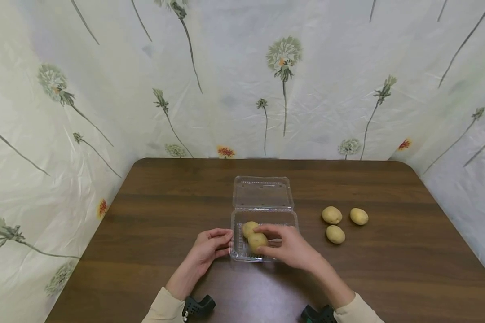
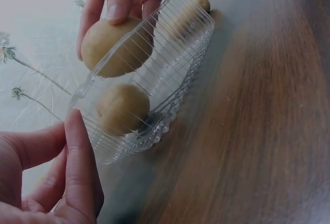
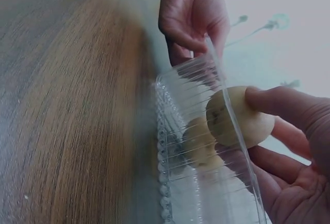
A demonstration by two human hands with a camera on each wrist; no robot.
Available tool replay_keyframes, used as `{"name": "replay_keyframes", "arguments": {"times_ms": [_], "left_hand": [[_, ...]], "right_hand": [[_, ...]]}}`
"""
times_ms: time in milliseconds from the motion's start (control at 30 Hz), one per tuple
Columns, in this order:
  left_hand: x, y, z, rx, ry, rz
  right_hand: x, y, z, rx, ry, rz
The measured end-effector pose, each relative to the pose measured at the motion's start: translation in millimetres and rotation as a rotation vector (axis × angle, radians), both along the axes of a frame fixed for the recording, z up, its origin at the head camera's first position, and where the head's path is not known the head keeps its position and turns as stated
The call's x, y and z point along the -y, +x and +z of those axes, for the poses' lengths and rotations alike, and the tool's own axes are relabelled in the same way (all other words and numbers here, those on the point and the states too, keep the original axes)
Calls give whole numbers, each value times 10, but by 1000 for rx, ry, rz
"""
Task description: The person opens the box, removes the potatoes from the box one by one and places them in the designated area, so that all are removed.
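A clear plastic clamshell container lies on the table with its lid folded back, away from the person. My left hand pinches the container's left rim between thumb and fingers. Over the container's left half, my right hand holds a potato between thumb and fingertips; in the left wrist view this potato is partly above the rim. Another potato rests inside the container, and through the ribbed wall it shows below the held potato.
Three loose potatoes sit on the table to the right of the container: one at the back left, one at the right, one nearer. The brown wooden table meets a flower-patterned sheet at its back and sides.
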State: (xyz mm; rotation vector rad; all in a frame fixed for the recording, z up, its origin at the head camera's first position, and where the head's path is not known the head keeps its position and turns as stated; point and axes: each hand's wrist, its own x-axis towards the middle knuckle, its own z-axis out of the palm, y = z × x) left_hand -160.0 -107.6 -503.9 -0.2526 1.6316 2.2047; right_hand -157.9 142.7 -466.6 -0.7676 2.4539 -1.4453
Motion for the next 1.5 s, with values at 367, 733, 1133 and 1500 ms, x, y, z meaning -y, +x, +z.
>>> {"name": "replay_keyframes", "arguments": {"times_ms": [367, 733, 1133, 1500], "left_hand": [[-16, 1, 6, -4, 8, 3], [-1, 5, -13, -11, 14, -5], [3, 9, -21, -10, 10, -3], [-4, 7, -11, -4, 13, 5]], "right_hand": [[-40, 58, 15, 52, -69, -7], [-94, 119, 29, 66, -89, -24], [-127, 169, 21, 52, -109, -32], [-148, 216, 36, 34, -152, -44]]}}
